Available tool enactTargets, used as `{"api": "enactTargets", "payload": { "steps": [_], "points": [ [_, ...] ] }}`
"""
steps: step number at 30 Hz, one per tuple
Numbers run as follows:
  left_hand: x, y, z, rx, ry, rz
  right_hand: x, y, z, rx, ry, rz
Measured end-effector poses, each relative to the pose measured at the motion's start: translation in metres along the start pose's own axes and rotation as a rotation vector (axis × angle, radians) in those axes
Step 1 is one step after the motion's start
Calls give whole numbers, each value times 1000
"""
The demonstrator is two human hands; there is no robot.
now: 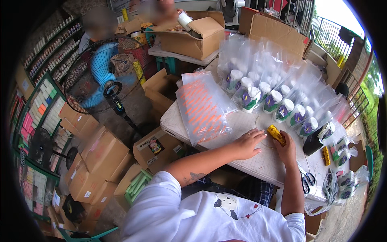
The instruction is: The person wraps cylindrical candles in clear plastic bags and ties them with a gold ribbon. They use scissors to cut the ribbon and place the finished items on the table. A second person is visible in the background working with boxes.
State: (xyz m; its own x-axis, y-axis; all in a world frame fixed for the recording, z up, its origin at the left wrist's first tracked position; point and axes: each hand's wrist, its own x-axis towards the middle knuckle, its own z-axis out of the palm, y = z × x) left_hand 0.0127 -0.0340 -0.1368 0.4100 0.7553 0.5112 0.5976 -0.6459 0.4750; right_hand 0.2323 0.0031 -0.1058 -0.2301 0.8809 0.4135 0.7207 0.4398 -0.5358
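Note:
My right hand (287,150) is closed around a yellow roll with dark markings (275,134), lying on its side over the white table (242,121). My left hand (248,144) reaches across from the left, palm down, fingers stretched out just short of the roll. A thin pale string (258,121) curves over the tabletop between the hands. Beyond them stand several clear plastic bags holding white-topped items with purple flowers and green bases (251,98). Flat clear plastic with orange stripes (203,109) lies left of my left hand.
Right of my right hand are scissors (308,179), a black container (313,142) and another yellow roll (326,155). A caged fan (109,76) stands left of the table, above cardboard boxes (102,151). An open carton (193,42) is farther back, near other people.

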Motion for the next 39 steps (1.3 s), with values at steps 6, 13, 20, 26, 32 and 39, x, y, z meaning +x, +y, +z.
{"api": "enactTargets", "payload": {
  "steps": [6,13,20,26,32,39],
  "points": [
    [11,5,21,200,-203,7,-21,22,12,331,154,56],
    [-10,6,10,53,-6,12,-11,33,5,-61,305,163],
    [-30,12,-14,85,-26,-38,-27,27,-17,-401,295,179],
    [29,-11,-55,25,435,-113,-29,-7,-10,-215,155,-146],
    [127,-23,-100,228,657,-189,-16,-40,39,-117,-285,-288],
    [148,-22,-123,224,625,-188,-19,-37,22,-220,-486,-226]
  ]
}}
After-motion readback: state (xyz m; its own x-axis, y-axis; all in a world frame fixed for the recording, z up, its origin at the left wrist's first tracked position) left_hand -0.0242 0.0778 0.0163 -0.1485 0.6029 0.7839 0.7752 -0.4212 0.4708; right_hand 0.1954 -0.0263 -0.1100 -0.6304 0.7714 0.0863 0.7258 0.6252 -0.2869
